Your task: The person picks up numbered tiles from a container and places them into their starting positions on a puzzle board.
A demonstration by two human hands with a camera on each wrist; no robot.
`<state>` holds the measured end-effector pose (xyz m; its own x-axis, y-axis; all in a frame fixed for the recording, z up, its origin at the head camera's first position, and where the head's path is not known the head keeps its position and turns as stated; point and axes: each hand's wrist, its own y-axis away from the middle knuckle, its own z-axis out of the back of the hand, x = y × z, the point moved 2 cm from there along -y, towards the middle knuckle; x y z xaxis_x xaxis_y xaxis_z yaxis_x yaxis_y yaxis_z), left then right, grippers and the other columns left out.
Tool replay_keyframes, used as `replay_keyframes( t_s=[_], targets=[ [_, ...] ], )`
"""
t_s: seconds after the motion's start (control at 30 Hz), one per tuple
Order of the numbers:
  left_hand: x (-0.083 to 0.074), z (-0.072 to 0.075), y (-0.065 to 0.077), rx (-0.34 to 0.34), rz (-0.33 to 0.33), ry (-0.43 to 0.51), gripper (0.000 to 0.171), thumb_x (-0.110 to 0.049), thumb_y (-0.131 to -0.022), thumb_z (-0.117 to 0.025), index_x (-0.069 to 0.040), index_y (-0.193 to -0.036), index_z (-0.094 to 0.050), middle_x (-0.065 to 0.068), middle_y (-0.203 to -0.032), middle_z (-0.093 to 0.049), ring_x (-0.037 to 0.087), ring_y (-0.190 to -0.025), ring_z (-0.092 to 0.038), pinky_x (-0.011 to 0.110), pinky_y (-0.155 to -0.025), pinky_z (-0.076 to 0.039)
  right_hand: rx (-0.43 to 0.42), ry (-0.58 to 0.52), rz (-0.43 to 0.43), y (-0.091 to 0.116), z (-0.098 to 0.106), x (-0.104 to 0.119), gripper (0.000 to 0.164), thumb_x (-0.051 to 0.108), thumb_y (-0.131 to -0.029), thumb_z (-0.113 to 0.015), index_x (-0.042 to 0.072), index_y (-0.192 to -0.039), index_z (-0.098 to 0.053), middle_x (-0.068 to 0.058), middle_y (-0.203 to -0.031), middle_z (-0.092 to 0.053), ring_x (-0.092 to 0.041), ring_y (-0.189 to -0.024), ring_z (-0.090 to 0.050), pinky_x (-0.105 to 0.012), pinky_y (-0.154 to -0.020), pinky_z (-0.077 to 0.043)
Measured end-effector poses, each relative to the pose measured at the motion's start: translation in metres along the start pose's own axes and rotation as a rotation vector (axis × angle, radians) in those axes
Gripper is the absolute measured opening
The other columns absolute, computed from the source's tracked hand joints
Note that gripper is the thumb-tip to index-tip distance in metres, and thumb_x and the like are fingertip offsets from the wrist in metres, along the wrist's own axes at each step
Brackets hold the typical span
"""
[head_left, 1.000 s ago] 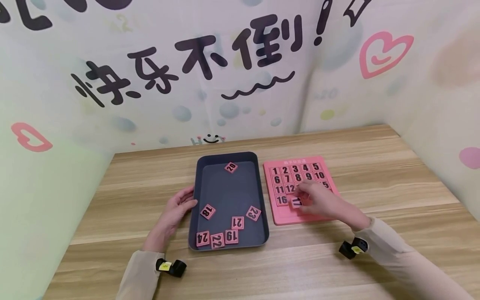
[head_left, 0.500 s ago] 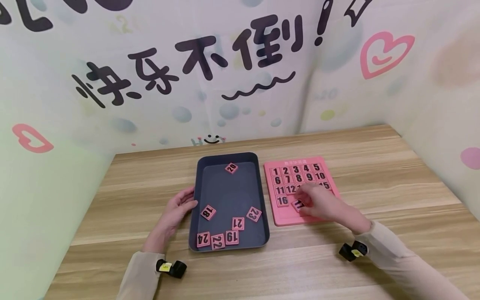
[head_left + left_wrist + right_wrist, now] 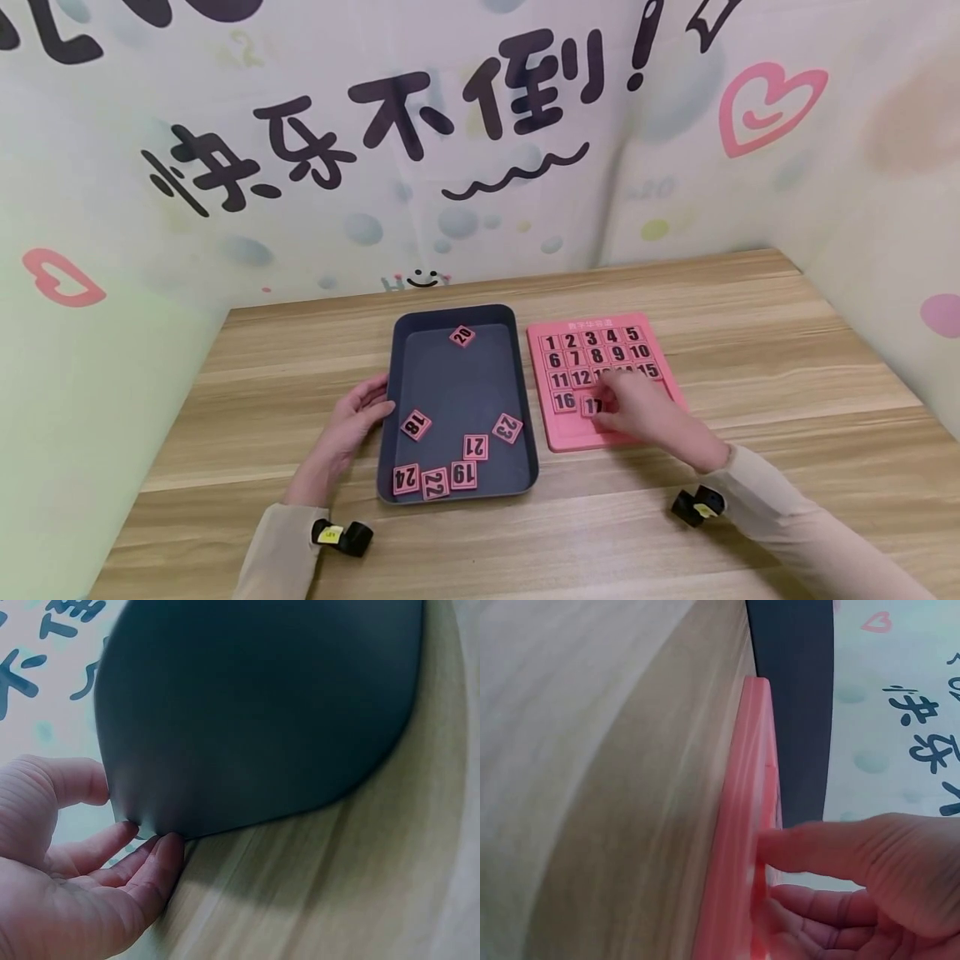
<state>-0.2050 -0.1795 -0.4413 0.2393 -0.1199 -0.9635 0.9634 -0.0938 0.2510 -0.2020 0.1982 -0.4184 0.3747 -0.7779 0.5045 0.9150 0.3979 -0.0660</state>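
My right hand (image 3: 643, 410) pinches the pink number tile marked 17 (image 3: 590, 406) between thumb and fingertips, low over the pink number board (image 3: 561, 435). Tile 17 lies just right of tile 16 (image 3: 564, 401), nearly upright to read, and the fingers partly cover it. Rows of tiles from 1 to 15 fill the board's upper part; 13 and 14 are partly hidden. In the right wrist view the thumb and fingers (image 3: 810, 851) meet at the board's edge. My left hand (image 3: 351, 425) holds the left rim of the dark tray (image 3: 255, 727), thumb at the rim and fingers against its side.
Inside the tray lie several loose tiles: 20 (image 3: 462, 336) near the far end, 18 (image 3: 415, 424) at left, 23 (image 3: 507, 428) at right, and 21, 19, 22 and 24 near the front. Tray and board stand side by side on the wooden table (image 3: 300, 342), before a printed cloth backdrop (image 3: 300, 242).
Tile 17 turned askew half a second ago and now sits straighter beside 16. The right hand shifted slightly, its wrist moving a little left. The left hand and tray stay put.
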Motion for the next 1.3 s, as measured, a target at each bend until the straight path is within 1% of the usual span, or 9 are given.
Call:
replay_keyframes(
  t_s=[0.27, 0.57, 0.67, 0.8, 0.9, 0.97, 1.07, 1.2, 1.3],
  targets=[
    [0.001, 0.001, -0.001, -0.003, -0.002, -0.003, 0.053, 0.004, -0.091, -0.049, 0.006, -0.141, -0.032, 0.026, -0.140, -0.038, 0.031, -0.126, -0.038, 0.013, -0.084, -0.042, -0.031, -0.083, -0.021, -0.008, -0.006, -0.004, 0.021, -0.001, -0.071, -0.076, -0.002, -0.087, -0.061, -0.005, -0.073, -0.062, -0.015, -0.066, -0.059, -0.026, -0.061, -0.051],
    [-0.001, 0.000, 0.000, -0.012, -0.016, -0.008, 0.053, 0.003, -0.091, -0.050, 0.007, -0.141, -0.032, 0.027, -0.141, -0.037, 0.032, -0.127, -0.038, 0.011, -0.085, -0.041, -0.027, -0.098, -0.001, -0.009, -0.005, -0.006, 0.022, -0.001, -0.071, -0.077, -0.002, -0.086, -0.060, -0.005, -0.073, -0.062, -0.015, -0.066, -0.058, -0.028, -0.060, -0.051],
    [0.000, 0.001, 0.000, -0.016, -0.019, -0.006, 0.052, 0.003, -0.091, -0.049, 0.007, -0.141, -0.032, 0.027, -0.140, -0.037, 0.032, -0.127, -0.038, 0.011, -0.085, -0.041, -0.002, -0.112, -0.003, -0.010, -0.003, -0.005, 0.023, 0.000, -0.071, -0.076, -0.002, -0.086, -0.059, -0.005, -0.074, -0.062, -0.015, -0.067, -0.058, -0.028, -0.061, -0.051],
    [0.002, 0.001, -0.001, -0.011, -0.014, -0.006, 0.052, 0.004, -0.091, -0.049, 0.006, -0.141, -0.033, 0.026, -0.140, -0.038, 0.032, -0.126, -0.038, 0.012, -0.085, -0.042, 0.050, -0.089, -0.028, -0.016, 0.004, 0.001, 0.026, 0.006, -0.072, -0.078, -0.001, -0.087, -0.058, -0.005, -0.074, -0.061, -0.016, -0.068, -0.057, -0.030, -0.062, -0.050],
    [0.001, 0.000, -0.002, -0.009, -0.008, -0.006, 0.052, 0.004, -0.091, -0.049, 0.006, -0.141, -0.033, 0.025, -0.141, -0.038, 0.031, -0.126, -0.038, 0.013, -0.085, -0.042, 0.085, -0.071, -0.033, -0.027, 0.013, 0.011, 0.027, 0.008, -0.073, -0.078, -0.001, -0.089, -0.058, -0.004, -0.074, -0.061, -0.015, -0.066, -0.056, -0.029, -0.060, -0.048],
    [0.001, 0.000, -0.002, -0.011, -0.008, -0.006, 0.052, 0.004, -0.091, -0.049, 0.006, -0.141, -0.033, 0.026, -0.140, -0.038, 0.031, -0.126, -0.039, 0.013, -0.085, -0.042, 0.098, -0.092, -0.002, -0.037, 0.019, 0.023, 0.027, 0.007, -0.074, -0.077, -0.002, -0.091, -0.058, -0.004, -0.074, -0.061, -0.015, -0.066, -0.057, -0.029, -0.060, -0.049],
    [0.000, 0.001, -0.002, -0.014, -0.010, -0.006, 0.053, 0.004, -0.090, -0.050, 0.007, -0.140, -0.033, 0.026, -0.140, -0.038, 0.031, -0.126, -0.038, 0.013, -0.085, -0.041, 0.118, -0.165, 0.067, -0.054, 0.023, 0.045, 0.025, 0.007, -0.076, -0.076, -0.002, -0.091, -0.058, -0.005, -0.076, -0.061, -0.015, -0.069, -0.058, -0.029, -0.062, -0.050],
    [0.001, 0.001, -0.004, -0.020, -0.007, -0.009, 0.052, 0.005, -0.090, -0.049, 0.006, -0.140, -0.034, 0.025, -0.140, -0.038, 0.031, -0.127, -0.038, 0.012, -0.085, -0.042, 0.162, -0.259, 0.177, -0.079, 0.017, 0.073, 0.024, 0.008, -0.077, -0.076, 0.000, -0.094, -0.060, -0.010, -0.084, -0.064, -0.015, -0.076, -0.060, -0.028, -0.069, -0.052],
    [0.001, 0.001, -0.003, -0.020, -0.004, -0.008, 0.052, 0.005, -0.090, -0.049, 0.006, -0.140, -0.034, 0.025, -0.140, -0.039, 0.031, -0.127, -0.039, 0.012, -0.085, -0.042, 0.200, -0.298, 0.220, -0.095, 0.007, 0.091, 0.025, 0.011, -0.078, -0.075, 0.002, -0.097, -0.062, -0.012, -0.091, -0.065, -0.014, -0.079, -0.061, -0.025, -0.074, -0.051]
  ],
)
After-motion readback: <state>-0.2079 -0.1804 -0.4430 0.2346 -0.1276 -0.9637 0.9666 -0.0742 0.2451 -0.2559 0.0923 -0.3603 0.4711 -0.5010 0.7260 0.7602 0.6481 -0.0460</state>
